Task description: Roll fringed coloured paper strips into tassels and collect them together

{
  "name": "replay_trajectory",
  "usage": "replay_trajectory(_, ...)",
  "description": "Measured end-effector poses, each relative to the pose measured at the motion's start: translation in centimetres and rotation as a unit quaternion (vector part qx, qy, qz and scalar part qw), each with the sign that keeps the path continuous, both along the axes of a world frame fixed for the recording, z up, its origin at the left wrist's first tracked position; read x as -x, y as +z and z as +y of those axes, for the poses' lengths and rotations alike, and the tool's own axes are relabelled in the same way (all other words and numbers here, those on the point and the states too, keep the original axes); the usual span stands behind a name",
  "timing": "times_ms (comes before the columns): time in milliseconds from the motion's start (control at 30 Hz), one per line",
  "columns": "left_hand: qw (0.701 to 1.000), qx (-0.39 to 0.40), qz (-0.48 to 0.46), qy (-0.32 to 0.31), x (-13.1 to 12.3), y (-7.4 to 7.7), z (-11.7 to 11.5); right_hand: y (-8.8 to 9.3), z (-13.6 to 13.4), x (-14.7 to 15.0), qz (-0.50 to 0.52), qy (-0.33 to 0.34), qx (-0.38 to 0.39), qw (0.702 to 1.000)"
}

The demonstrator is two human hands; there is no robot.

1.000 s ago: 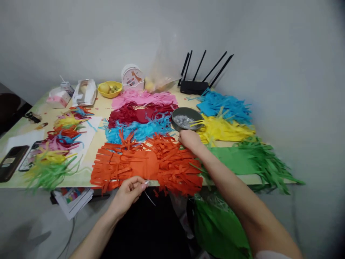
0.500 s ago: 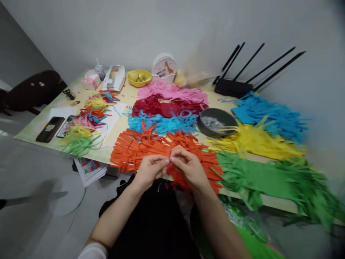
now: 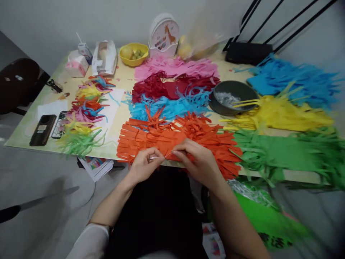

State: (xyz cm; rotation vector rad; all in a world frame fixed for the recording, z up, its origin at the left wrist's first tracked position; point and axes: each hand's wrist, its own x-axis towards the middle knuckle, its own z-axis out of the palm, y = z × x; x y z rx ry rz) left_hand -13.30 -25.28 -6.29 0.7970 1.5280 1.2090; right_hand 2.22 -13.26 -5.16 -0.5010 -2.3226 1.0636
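Observation:
Both hands meet over the near edge of an orange fringed paper bundle (image 3: 161,138). My left hand (image 3: 147,164) is closed, thumb and index finger pinched, with a thin pale sliver showing between the fingers. My right hand (image 3: 201,162) is also pinched, its fingertips a short way to the right. Something very thin, like a strand, seems to span the small gap between them; it is too fine to name. Just beyond the orange bundle lie a light blue fringed bundle (image 3: 172,108), a dark red one (image 3: 175,88) and a pink one (image 3: 185,71).
To the right are a dark bowl (image 3: 219,108) holding clear bits, and yellow (image 3: 293,117), green (image 3: 285,153) and blue (image 3: 291,81) fringes. A router (image 3: 249,53) stands behind. Multicoloured tassels (image 3: 88,108) and a phone (image 3: 43,129) lie left. A yellow fruit bowl (image 3: 134,62) sits at the back.
My fingertips, which were touching, are now slightly apart. The camera has tipped and moved closer, so the table's contents look larger and sit higher.

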Motion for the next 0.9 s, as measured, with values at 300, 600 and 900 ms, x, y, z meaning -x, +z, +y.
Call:
replay_trajectory(300,0.991,-0.018,0.054,-0.123,0.7,0.7,0.6,-1.1,0.5,-0.4,0.024,0.002,0.030,0.999)
replay_trajectory(600,0.994,-0.027,0.018,-0.108,0.0,0.4,-0.1,-1.4,0.3,-0.8,0.071,0.009,0.091,0.993)
replay_trajectory(900,0.991,-0.023,-0.002,-0.133,0.4,0.2,0.2,-1.9,0.4,-0.3,0.059,0.020,0.223,0.973)
